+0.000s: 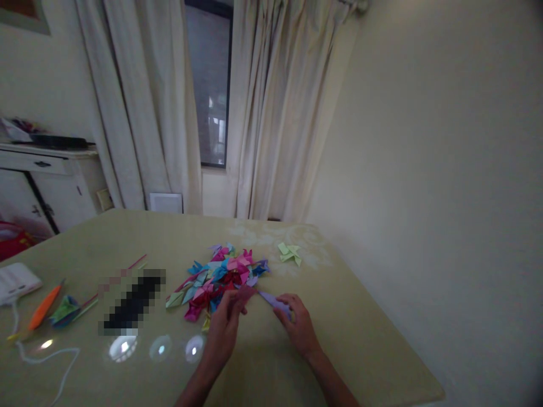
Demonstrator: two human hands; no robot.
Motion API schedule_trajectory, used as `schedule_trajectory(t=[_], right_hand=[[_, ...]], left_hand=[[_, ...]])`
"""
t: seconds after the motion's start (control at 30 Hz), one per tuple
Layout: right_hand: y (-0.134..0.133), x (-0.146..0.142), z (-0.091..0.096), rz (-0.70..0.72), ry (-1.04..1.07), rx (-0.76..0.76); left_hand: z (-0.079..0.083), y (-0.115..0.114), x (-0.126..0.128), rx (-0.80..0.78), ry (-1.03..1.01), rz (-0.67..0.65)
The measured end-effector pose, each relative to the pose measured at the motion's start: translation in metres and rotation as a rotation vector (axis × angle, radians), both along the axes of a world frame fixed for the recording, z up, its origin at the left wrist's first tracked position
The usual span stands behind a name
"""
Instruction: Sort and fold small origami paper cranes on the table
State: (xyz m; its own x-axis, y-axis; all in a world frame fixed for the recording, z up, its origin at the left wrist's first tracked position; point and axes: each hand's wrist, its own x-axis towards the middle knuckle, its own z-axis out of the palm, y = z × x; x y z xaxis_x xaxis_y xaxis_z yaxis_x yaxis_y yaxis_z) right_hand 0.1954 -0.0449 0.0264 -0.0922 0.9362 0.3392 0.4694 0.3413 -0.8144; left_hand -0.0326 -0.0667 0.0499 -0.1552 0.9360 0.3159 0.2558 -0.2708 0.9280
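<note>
My left hand is closed, pinching a dark red folded paper piece between thumb and fingers. In my right hand the fingers are wrapped round a lavender folded paper piece, whose pointed end faces the red one. The two tips come very close together; whether they touch I cannot make out. Just beyond my left hand lies a heap of colourful origami pieces in pink, blue, red, green and purple. Apart from it, to the right, a pale green paper pinwheel rests flat on the table.
The glossy table runs up to the wall and curtains. On its left are an orange pointed object, a green and blue folded item, thin sticks, a pixelated dark object and a white device with a cable.
</note>
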Motion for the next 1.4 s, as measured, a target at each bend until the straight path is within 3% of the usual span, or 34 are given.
schedule_trajectory(t=[0.1, 0.17, 0.27, 0.37, 0.5, 0.63, 0.83, 0.97, 1.07, 1.2, 1.4], right_hand=[[-0.008, -0.026, 0.014, 0.177, 0.33, -0.195], [-0.01, -0.035, 0.02, 0.147, 0.401, -0.206], [-0.012, -0.024, 0.02, -0.053, 0.424, -0.118], [-0.014, 0.005, 0.005, -0.317, 0.472, -0.098], [-0.019, 0.033, -0.019, -0.553, 0.51, -0.057], [-0.024, 0.032, -0.027, -0.554, 0.536, -0.051], [-0.022, 0.029, -0.026, -0.572, 0.617, -0.059], [-0.021, 0.029, -0.022, -0.708, 0.545, 0.054], [-0.023, 0.019, -0.022, -0.585, 0.475, 0.029], [-0.024, 0.001, -0.029, -0.265, 0.47, -0.093], [-0.018, 0.003, -0.031, -0.282, 0.672, -0.133]], left_hand=[[-0.006, -0.008, 0.034, -0.015, -0.037, -0.214], [-0.013, -0.015, 0.05, -0.075, -0.024, -0.295], [-0.021, -0.021, 0.056, -0.15, 0.08, -0.338], [-0.024, -0.011, 0.05, -0.166, 0.279, -0.406], [-0.024, 0.032, 0.053, 0.007, 0.618, -0.314], [-0.034, 0.064, 0.068, 0.057, 0.905, -0.222], [-0.058, 0.049, 0.071, 0.062, 0.953, -0.145], [-0.058, 0.044, 0.058, 0.039, 0.728, -0.06], [-0.057, 0.044, 0.058, 0.175, 0.596, -0.012], [-0.061, 0.038, 0.075, 0.409, 0.656, -0.151], [-0.059, 0.034, 0.077, 0.334, 0.748, -0.22]])
